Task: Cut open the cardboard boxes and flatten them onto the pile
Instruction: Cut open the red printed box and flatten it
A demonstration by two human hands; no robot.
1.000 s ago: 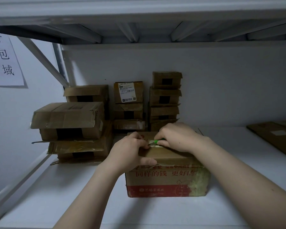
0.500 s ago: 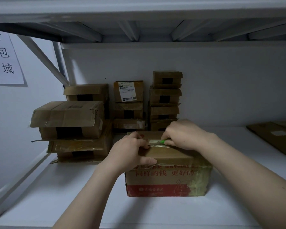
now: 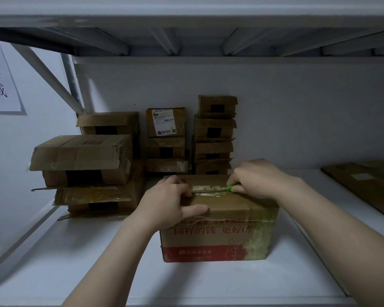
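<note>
While the left hand (image 3: 171,202) is gripping the top of the box (image 3: 220,235) on the shelf (image 3: 75,262) and the right hand (image 3: 259,178) is clutching a green cutter (image 3: 232,187) at its tape seam (image 3: 208,189), it's looking like early days, with stacked boxes (image 3: 82,156) waiting far left and the flat pile (image 3: 364,182) lying right.

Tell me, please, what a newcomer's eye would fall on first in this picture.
The printed box at the front centre of the shelf draws the eye first: the left hand holds its top while the right hand grips a green cutter at the taped seam. Behind it, stacked boxes stand toward the back wall, and flattened cardboard lies at the far right.
</note>
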